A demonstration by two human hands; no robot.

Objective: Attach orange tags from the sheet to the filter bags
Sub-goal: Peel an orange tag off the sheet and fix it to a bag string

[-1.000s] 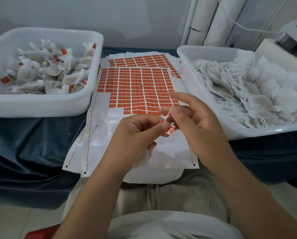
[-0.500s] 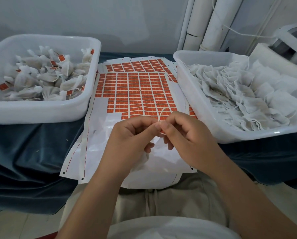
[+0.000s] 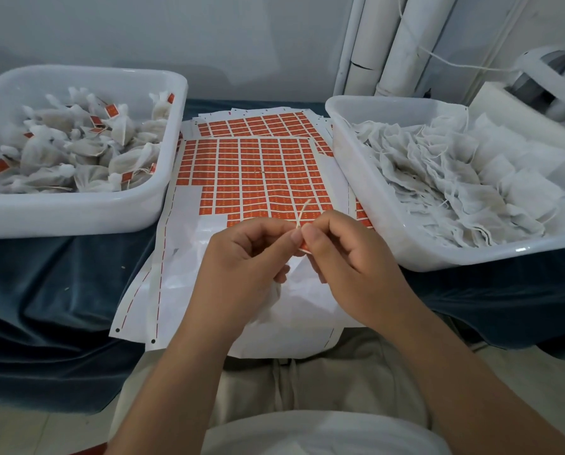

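A sheet of orange tags [image 3: 258, 169] lies between two white tubs, its near rows peeled to bare white backing. My left hand [image 3: 241, 261] and my right hand [image 3: 350, 261] meet above that backing, thumbs pressed together. An orange tag [image 3: 304, 247] is pinched under my right thumb, and a pale string end [image 3: 302, 211] sticks up between the thumbs. A white filter bag [image 3: 271, 295] hangs under my left palm, mostly hidden. The left tub [image 3: 77, 215] holds tagged filter bags [image 3: 77, 149]; the right tub [image 3: 438, 254] holds untagged filter bags [image 3: 455, 178].
A second tag sheet [image 3: 261, 121] lies under the first at the back. Dark blue cloth [image 3: 44, 307] covers the work surface. White pipes [image 3: 383, 44] stand against the wall behind the right tub. A white container [image 3: 550, 80] sits at the far right. My lap is below the sheet's near edge.
My right hand's fingers were spread with the tag showing; they have curled in and both thumbs now press together on the tag and string. The string end now sticks up.
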